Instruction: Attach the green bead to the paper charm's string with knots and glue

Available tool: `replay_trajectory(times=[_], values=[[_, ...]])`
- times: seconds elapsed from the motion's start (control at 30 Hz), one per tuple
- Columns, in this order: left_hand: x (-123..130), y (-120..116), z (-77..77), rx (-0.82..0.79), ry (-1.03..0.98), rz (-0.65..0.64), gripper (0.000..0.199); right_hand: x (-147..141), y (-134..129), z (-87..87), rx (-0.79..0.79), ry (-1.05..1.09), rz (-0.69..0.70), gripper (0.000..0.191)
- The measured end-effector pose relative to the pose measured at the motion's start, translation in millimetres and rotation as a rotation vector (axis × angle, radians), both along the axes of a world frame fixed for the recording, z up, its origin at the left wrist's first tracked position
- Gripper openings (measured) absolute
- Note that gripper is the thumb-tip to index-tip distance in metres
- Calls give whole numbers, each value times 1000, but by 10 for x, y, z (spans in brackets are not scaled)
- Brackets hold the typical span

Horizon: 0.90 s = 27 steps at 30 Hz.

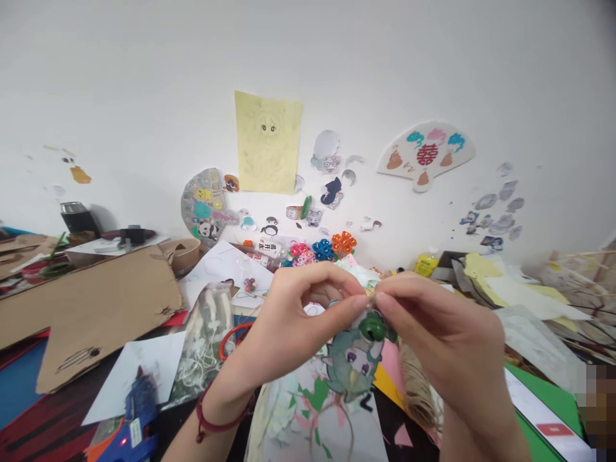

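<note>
White wall (144,96), paper cutouts (331,192) stuck on. Left hand (301,317), right hand (455,333) pinch thin cord (371,298); green bell (374,329), character charm (353,369) just below.

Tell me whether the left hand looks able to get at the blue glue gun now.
Probably yes: the blue glue gun lies largely uncovered beside the left forearm. The left hand appears to pinch a thin cord above the green bell, so it may need to let go first.

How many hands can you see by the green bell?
2: the left hand, left of the green bell, and the right hand, right of it. Blurring at lower right could hide another.
</note>
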<state>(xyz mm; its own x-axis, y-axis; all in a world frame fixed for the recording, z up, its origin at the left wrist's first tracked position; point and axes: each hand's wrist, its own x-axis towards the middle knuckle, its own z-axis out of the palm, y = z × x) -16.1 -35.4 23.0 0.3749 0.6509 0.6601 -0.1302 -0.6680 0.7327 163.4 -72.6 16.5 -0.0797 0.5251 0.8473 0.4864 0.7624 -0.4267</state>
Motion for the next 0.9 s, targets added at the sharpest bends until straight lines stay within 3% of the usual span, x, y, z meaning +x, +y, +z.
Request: replay_trajectory(times=[0.1, 0.3, 0.67, 0.77, 0.9], values=[[-23, 22, -4, 66, 12, 37, 8, 16, -7, -6, 0, -14, -29, 13], [-27, 31, -27, 388, 30, 170, 8, 12, 10, -5, 33, -14, -20, 13], [-42, 46, -31, 575, 9, 170, 17, 24, 14, -12, 42, -37, -11, 13], [-62, 35, -4, 555, 24, 153, 15, 15, 8, 4, 23, -56, 6, 13], [-86, 37, 28, 257, 58, 21, 4, 23, -9, 28, -43, -107, 35, 14]])
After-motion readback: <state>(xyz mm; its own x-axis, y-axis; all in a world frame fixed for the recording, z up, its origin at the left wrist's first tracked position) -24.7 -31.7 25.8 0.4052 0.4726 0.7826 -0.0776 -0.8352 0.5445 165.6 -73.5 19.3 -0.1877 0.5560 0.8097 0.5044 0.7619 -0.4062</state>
